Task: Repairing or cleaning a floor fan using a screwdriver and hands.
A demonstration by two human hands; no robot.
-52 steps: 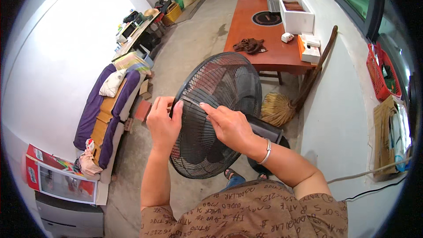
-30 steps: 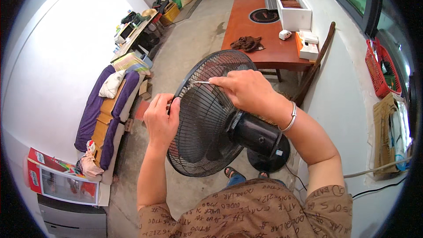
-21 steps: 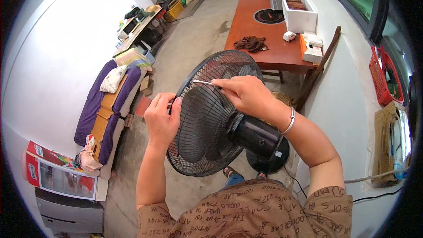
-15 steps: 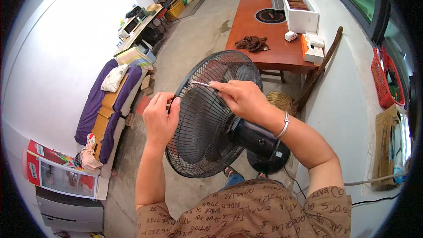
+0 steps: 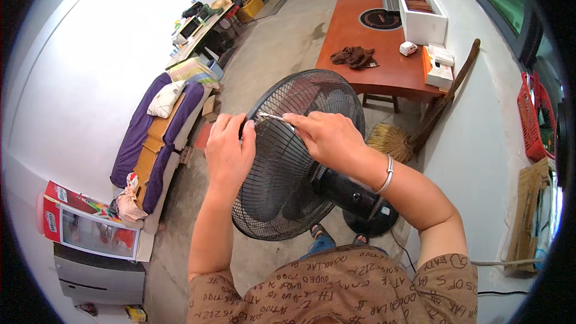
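Note:
A black fan [image 5: 279, 189] on a stand is in front of me, its round wire guard tilted. My left hand [image 5: 230, 151] is closed on the left rim of the guard, thumb on the near side. My right hand [image 5: 331, 137] pinches a slim silver-white tool [image 5: 272, 117] above the guard's upper part. The tool points left, its tip at the wires near the rim; its exact kind cannot be made out. The fan's black base [image 5: 371, 223] stands on the floor near my feet.
A red-brown table [image 5: 342, 24] ahead holds a brown cloth [image 5: 355, 57], a white foam box [image 5: 425, 24] and small boxes. A straw broom [image 5: 390, 142] leans at the right wall. A purple-covered sofa [image 5: 135, 138] and a glass-front cooler [image 5: 96, 234] stand left. A cord runs from the fan.
The room has shifted slightly rightward in view. My left hand has moved a little up along the rim. My right hand still holds the slim tool at the guard.

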